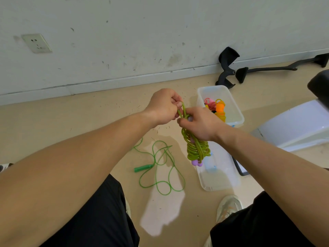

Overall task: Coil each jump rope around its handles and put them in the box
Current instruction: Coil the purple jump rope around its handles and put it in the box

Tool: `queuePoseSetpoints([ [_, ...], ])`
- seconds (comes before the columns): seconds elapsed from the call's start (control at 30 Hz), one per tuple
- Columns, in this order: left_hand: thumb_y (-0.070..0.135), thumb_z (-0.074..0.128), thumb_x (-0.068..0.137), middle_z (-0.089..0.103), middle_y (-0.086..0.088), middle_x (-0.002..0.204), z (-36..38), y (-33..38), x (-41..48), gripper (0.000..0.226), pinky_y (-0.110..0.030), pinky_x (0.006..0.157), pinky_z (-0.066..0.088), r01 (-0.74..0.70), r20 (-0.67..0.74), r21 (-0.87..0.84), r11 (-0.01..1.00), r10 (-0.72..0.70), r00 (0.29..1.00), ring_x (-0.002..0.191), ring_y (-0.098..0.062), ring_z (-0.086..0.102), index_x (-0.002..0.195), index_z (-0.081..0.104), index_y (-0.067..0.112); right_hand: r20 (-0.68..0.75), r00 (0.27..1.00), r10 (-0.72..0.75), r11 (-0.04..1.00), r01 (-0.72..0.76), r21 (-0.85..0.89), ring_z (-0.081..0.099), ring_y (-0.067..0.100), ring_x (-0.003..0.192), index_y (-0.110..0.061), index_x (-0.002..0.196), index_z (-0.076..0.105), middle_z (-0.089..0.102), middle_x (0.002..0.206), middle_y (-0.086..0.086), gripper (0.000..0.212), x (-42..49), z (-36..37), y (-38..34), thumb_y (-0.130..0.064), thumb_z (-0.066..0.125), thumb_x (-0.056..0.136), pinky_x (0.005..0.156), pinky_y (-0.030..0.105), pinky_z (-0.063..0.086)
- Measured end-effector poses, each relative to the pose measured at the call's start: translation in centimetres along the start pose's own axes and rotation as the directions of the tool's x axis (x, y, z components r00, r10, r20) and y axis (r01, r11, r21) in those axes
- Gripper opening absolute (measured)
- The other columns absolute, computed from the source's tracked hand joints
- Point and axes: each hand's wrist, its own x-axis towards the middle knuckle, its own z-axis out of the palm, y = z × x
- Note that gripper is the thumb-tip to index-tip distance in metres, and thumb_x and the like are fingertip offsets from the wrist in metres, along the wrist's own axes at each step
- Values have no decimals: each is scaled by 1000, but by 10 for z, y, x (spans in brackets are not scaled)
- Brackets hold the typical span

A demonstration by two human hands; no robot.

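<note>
Head view, hands: left hand (pixel 163 106) pinches the end loop of the yellow-green rope (pixel 196 148), centre frame; right hand (pixel 201 123) grips the bundle's top.
Head view, bundle: it's wound round the purple handles (pixel 196 162) and held in the air, not yet in the box (pixel 211 87) at centre right.
Head view, floor: green rope (pixel 143 168) lies uncoiled, lower centre.
Risk: if that loop isn't tucked tight, the springy cord likely unwinds on release. If the right grip slackens, coils could slide off the handles.
</note>
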Motion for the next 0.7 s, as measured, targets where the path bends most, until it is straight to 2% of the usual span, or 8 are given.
queuePoseSetpoints([
  [0.2, 7, 59, 96, 72, 0, 74, 3, -1, -2, 10, -21, 63, 53, -56, -17, 101, 993, 58, 998, 64, -7, 67, 92, 65, 13, 63, 998, 28, 996, -23, -89, 50, 21, 67, -19, 67, 46, 53, 67, 2, 31, -8, 6, 4, -38, 60, 87, 52, 29, 33],
  [0.37, 9, 57, 98, 71, -1, 81, 17, 4, -12, 9, -30, 65, 58, -63, 62, 117, 991, 56, 997, 69, -15, 71, 93, 61, 15, 104, 992, 72, 994, -63, -87, 52, 23, 72, -22, 70, 47, 54, 67, 2, 25, -14, 9, 13, -35, 61, 86, 56, 30, 34],
  [0.47, 12, 53, 100, 68, -6, 94, 25, 3, -19, 11, -35, 67, 59, -47, 106, 80, 996, 39, 994, 75, -19, 71, 93, 56, 19, 124, 988, 97, 995, -101, 20, 59, 24, 68, -16, 75, 56, 58, 64, 1, 19, -15, 8, 19, -32, 63, 85, 55, 28, 40],
  [0.57, 15, 48, 103, 68, -8, 96, 31, 3, -23, 11, -43, 68, 60, -5, 119, 23, 1000, 2, 993, 72, -24, 68, 94, 51, 20, 118, 987, 110, 980, -127, 151, 61, 19, 50, -5, 87, 62, 62, 55, 1, 33, -17, 2, 19, -38, 67, 86, 56, 30, 50],
  [0.63, 15, 48, 103, 69, -10, 95, 34, 5, -25, 8, -40, 65, 61, 12, 107, -5, 1000, -11, 994, 72, -26, 67, 96, 51, 18, 126, 985, 117, 974, -138, 177, 62, 16, 52, -5, 84, 59, 66, 55, 7, 40, -21, -2, 17, -44, 72, 83, 56, 28, 49],
  [0.7, 15, 48, 103, 69, -12, 98, 36, 7, -26, 5, -30, 58, 58, 8, 76, 4, 1000, -8, 997, 82, -26, 69, 101, 53, 15, 114, 985, 130, 967, -152, 206, 62, 12, 58, -10, 83, 57, 71, 64, 10, 44, -25, -5, 20, -48, 77, 78, 56, 23, 45],
])
